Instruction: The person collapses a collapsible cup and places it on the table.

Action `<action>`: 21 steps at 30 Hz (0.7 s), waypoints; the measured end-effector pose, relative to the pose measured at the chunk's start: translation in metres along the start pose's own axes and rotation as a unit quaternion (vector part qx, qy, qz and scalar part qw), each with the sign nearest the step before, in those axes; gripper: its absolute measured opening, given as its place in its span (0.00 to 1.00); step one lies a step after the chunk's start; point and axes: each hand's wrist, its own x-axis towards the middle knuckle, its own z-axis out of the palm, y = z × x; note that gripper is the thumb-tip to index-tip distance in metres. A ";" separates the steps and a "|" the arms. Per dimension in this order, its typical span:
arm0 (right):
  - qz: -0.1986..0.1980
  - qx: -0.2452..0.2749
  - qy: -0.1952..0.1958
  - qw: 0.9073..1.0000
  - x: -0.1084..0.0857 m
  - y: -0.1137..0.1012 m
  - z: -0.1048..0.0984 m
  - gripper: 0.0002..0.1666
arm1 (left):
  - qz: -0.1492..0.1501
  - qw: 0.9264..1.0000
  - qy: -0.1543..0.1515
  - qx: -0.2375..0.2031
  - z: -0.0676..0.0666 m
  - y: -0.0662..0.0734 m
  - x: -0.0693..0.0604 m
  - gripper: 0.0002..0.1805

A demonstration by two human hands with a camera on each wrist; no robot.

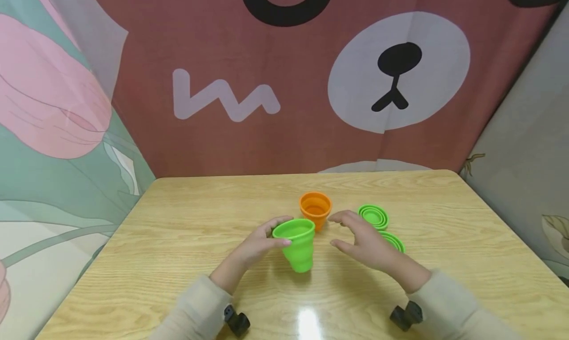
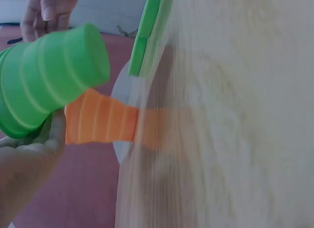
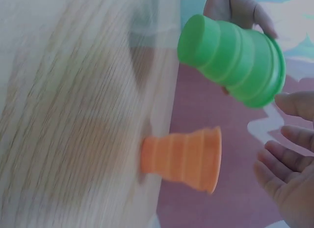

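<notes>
My left hand (image 1: 259,244) grips a green collapsible cup (image 1: 300,251) near its rim, thumb on the near side. The cup is fully extended, tilted, and held above the table, as its base (image 2: 99,53) in the left wrist view shows. To the right of it, my right hand (image 1: 368,245) holds nothing; its fingers are loosely bent and apart from the cup in the head view. Just behind the green cup stands an orange collapsible cup (image 1: 316,205), extended and upright; the green cup and left hand hide part of it.
Two flattened green collapsible cups lie on the table at the right, one farther back (image 1: 373,216) and a nearer one (image 1: 393,241) partly hidden by my right hand. The wooden table (image 1: 178,216) ends at a printed cloth (image 1: 249,147) behind it.
</notes>
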 end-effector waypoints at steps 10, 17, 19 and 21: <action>-0.069 0.026 -0.051 0.996 0.000 -0.015 0.002 0.27 | 0.001 0.995 -0.093 -0.042 0.015 -0.001 0.000 0.31; -0.068 0.074 -0.088 0.991 0.000 -0.016 0.002 0.16 | 0.008 0.991 -0.113 -0.072 0.022 0.000 -0.001 0.28; -0.056 0.098 -0.097 0.989 0.000 -0.015 0.002 0.14 | 0.010 0.991 -0.110 -0.069 0.023 0.001 -0.002 0.26; -0.044 0.129 -0.103 0.985 -0.001 -0.015 0.003 0.13 | 0.014 0.992 -0.109 -0.061 0.024 0.002 -0.004 0.24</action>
